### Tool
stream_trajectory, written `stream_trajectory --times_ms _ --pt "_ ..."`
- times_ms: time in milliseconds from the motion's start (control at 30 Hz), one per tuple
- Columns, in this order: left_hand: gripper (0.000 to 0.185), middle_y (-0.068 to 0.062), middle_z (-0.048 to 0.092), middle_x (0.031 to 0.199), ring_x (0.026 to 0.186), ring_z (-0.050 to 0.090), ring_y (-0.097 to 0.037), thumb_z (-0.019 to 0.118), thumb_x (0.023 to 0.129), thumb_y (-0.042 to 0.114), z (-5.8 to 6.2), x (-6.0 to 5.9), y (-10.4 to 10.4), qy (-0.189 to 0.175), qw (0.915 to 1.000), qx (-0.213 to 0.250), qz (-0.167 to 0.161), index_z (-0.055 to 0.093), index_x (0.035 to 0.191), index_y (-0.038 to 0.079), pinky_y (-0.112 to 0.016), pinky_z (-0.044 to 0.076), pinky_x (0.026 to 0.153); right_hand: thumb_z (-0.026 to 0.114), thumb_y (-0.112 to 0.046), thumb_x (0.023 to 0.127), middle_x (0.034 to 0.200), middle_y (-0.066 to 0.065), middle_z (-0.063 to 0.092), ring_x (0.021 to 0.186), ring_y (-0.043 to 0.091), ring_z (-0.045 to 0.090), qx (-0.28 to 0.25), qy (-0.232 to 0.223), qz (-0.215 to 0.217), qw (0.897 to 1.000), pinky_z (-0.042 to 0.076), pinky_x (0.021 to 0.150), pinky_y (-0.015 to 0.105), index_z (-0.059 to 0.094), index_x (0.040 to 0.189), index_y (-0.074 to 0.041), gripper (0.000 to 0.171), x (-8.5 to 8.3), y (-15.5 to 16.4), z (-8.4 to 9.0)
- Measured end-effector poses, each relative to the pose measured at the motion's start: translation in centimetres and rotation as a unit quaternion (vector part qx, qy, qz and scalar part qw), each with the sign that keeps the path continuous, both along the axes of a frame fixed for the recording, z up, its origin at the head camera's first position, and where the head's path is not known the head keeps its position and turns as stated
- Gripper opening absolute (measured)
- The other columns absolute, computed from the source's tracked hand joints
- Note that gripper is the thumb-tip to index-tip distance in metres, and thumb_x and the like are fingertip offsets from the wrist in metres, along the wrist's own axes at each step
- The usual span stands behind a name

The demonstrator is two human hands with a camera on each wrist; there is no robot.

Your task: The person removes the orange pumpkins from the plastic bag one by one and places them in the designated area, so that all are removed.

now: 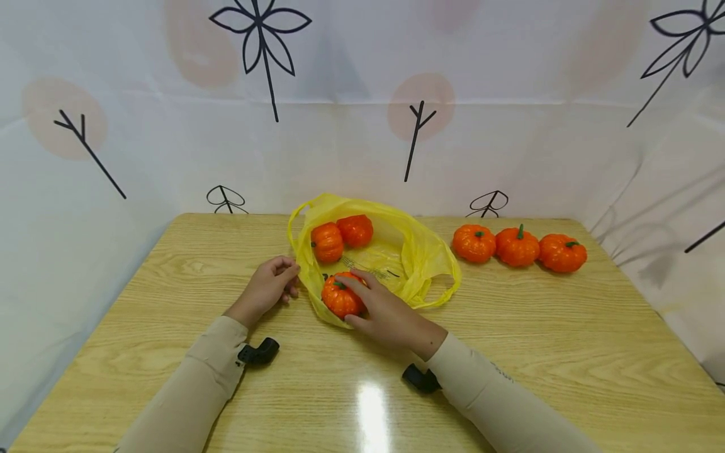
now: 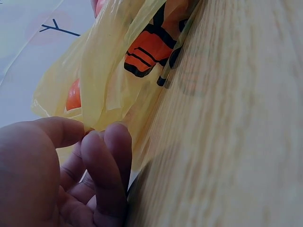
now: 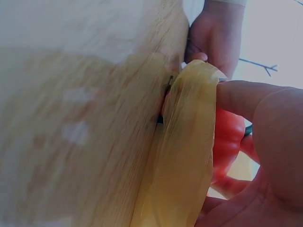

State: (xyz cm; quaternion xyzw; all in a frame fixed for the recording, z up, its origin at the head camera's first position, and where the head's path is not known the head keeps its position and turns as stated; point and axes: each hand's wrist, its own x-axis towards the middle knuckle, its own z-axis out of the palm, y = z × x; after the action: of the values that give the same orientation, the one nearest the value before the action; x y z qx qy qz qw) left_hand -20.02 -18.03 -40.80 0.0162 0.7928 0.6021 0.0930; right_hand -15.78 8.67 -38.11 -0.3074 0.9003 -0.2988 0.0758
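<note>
A yellow plastic bag [image 1: 423,242] lies on the table with its mouth spread wide. My right hand [image 1: 393,316] grips a small orange pumpkin [image 1: 338,301] with a green stem, thumb and fingers around it, at the bag's near edge. In the right wrist view the bag's film [image 3: 187,156] stands between the pumpkin and the table. Two more pumpkins, one orange [image 1: 327,243] and one redder [image 1: 355,231], rest inside the bag at the back left. At the left rim, my left hand [image 1: 267,286] pinches the bag's film between thumb and fingertips, as the left wrist view shows.
Three orange pumpkins stand in a row at the back right of the wooden table [image 1: 544,352]: a left one [image 1: 471,245], a middle one [image 1: 517,249] and a right one [image 1: 562,254]. A patterned white cloth [image 1: 340,151] hangs behind the table.
</note>
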Motion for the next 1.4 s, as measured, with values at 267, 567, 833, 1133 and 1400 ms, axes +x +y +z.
stream_trajectory --times_ms 267,567,833,1133,1400 --pt "0.024 -0.002 0.061 0.084 0.066 0.061 -0.013 0.057 0.103 0.025 -0.1 -0.1 0.0 -0.002 1.0 0.004 -0.007 0.055 0.111 0.003 -0.023 0.052 0.055 0.07 -0.03 0.096 0.159 0.013 0.028 0.135 0.034 0.051 0.004 0.006 0.0 1.0 0.045 0.111 0.048 0.034 0.154 -0.029 0.068 0.1 0.0 -0.1" --pt "0.026 -0.003 0.06 0.085 0.068 0.062 -0.014 0.061 0.101 0.027 -0.1 0.0 0.0 0.006 0.9999 -0.01 -0.012 0.056 0.108 0.003 -0.025 0.054 0.056 0.069 -0.03 0.096 0.159 0.013 0.029 0.135 0.034 0.051 0.007 0.007 -0.001 1.0 0.045 0.111 0.048 0.034 0.155 -0.029 0.069 0.2 0.0 -0.1" --pt "0.027 -0.004 0.06 0.085 0.068 0.062 -0.014 0.061 0.101 0.027 -0.2 -0.1 -0.1 0.007 0.9999 -0.007 -0.011 0.055 0.108 0.002 -0.025 0.054 0.056 0.07 -0.033 0.095 0.158 0.011 0.033 0.135 0.031 0.051 0.009 0.022 -0.005 1.0 0.045 0.111 0.047 0.037 0.154 -0.027 0.068 0.3 0.1 0.1" --pt "0.025 -0.003 0.061 0.084 0.067 0.063 -0.014 0.06 0.102 0.027 0.0 0.0 0.0 0.008 0.9999 -0.008 -0.01 0.055 0.108 0.003 -0.025 0.054 0.055 0.07 -0.037 0.094 0.156 0.007 0.037 0.13 0.029 0.055 0.031 0.038 -0.005 0.999 0.048 0.107 0.046 0.041 0.151 -0.027 0.065 0.2 0.4 0.7" --pt "0.025 -0.003 0.061 0.084 0.067 0.063 -0.014 0.06 0.102 0.026 -0.2 0.0 0.0 0.009 0.9999 -0.008 -0.008 0.054 0.108 0.003 -0.025 0.054 0.055 0.069 -0.038 0.095 0.156 0.008 0.039 0.134 0.027 0.052 0.043 0.025 0.01 0.999 0.047 0.108 0.045 0.04 0.152 -0.031 0.064 0.2 1.2 1.3"
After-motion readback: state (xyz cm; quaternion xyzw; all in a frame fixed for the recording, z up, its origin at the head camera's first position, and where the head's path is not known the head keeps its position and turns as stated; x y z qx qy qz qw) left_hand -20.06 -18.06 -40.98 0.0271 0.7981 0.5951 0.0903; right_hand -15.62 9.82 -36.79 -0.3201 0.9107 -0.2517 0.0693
